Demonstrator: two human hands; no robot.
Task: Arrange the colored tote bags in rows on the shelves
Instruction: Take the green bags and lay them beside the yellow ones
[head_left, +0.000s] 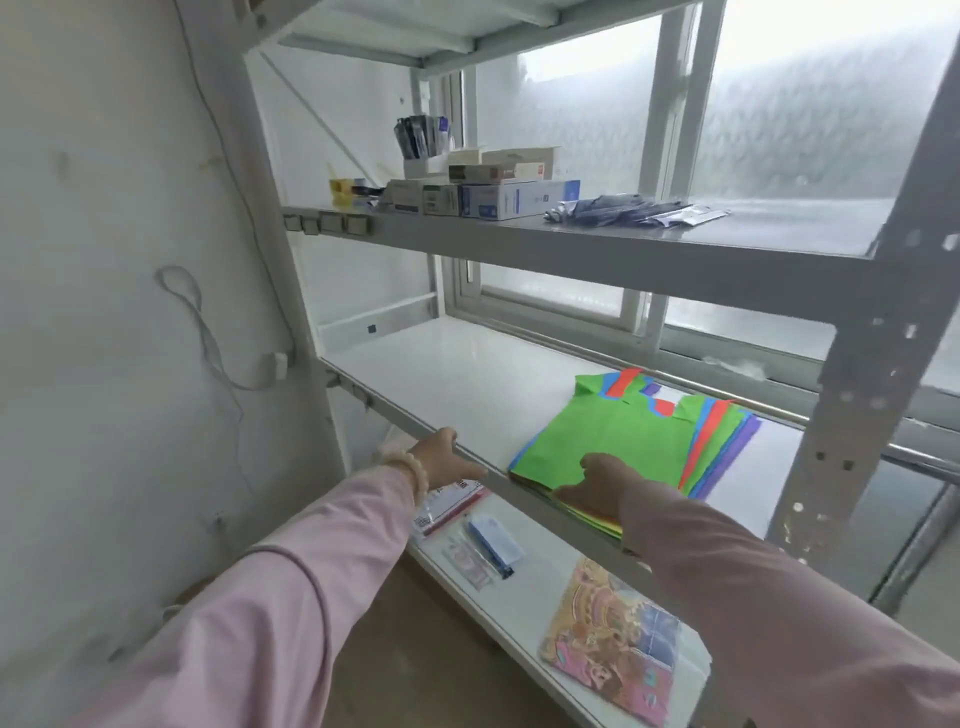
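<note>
Right hand (597, 480) pinches the near edge of the stacked tote bags (618, 441); left hand (447, 457) rests spread on the shelf (441, 374) rim. Risk: several bags lift together, fanning the stack.

Stacked boxes (514, 195) and a pen holder (422, 143) occupy the upper level. A colourful printed packet (613, 642) and a blue card (493, 538) lie on the lowest level. A white cable (208, 332) hangs on the wall.

no legible text, printing on the boxes (519, 200) and packets (452, 506) too blurred
</note>
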